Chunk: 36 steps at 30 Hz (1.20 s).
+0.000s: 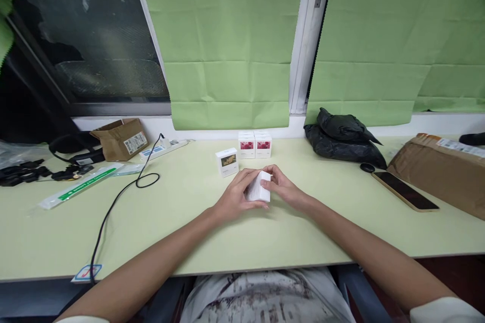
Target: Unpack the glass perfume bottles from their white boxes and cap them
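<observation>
A small white box is held between both of my hands, tilted a little above the table. My left hand wraps round its left side, with the thumb along the bottom edge. From the right, my right hand grips its top and right edge with the fingertips. Just beyond my left hand stands a white box with a yellowish picture. Behind it, white boxes with pink-red pictures stand side by side in a group.
On the pale green table, a black cable runs down the left side near an opened cardboard box and a power strip. To the right lie black plastic bags, a phone and a brown parcel.
</observation>
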Each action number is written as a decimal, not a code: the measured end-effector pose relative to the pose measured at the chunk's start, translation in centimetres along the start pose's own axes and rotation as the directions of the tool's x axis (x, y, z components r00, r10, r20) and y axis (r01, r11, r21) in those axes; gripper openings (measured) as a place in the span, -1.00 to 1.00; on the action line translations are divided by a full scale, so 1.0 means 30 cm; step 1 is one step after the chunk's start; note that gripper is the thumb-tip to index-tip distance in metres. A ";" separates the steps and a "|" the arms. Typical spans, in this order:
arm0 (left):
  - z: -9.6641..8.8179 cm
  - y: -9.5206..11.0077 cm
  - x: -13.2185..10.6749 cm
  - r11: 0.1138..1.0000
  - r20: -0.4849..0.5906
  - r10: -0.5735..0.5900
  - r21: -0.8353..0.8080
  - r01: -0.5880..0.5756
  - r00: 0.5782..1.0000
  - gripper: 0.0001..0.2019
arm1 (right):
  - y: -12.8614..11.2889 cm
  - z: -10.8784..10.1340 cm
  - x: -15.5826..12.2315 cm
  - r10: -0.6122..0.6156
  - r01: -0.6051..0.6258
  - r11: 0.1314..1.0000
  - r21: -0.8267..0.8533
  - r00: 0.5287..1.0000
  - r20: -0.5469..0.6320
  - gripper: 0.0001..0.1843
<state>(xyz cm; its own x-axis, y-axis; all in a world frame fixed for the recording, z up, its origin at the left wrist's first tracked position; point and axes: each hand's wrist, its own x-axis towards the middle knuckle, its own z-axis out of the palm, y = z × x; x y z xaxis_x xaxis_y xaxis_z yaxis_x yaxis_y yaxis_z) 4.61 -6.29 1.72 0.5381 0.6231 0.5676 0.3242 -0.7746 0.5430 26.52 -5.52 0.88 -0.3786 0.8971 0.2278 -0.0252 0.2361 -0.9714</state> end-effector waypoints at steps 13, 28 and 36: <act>-0.018 -0.006 0.008 0.995 -0.101 -0.092 -0.036 0.089 0.991 -0.67 | -0.022 -0.009 -0.015 -0.260 0.183 0.896 -0.405 0.955 -0.143 -0.57; -0.042 -0.074 0.025 0.962 -0.188 0.140 0.258 -0.089 0.972 -0.72 | 0.006 -0.041 0.003 -0.329 0.257 0.810 -0.527 0.943 -0.047 -0.71; -0.112 -0.204 0.034 0.895 -0.649 -0.187 0.197 0.400 0.737 -0.16 | 0.049 -0.097 0.039 -0.357 0.110 0.726 -0.679 0.904 -0.236 -0.60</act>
<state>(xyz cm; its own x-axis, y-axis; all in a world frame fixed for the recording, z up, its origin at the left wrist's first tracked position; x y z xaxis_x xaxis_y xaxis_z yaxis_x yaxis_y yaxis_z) 0.55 -0.56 1.05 -0.1689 0.6744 0.7188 0.6588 -0.4652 0.5913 28.74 -3.04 -0.07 -0.1153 0.8146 0.5684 0.5683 0.5234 -0.6349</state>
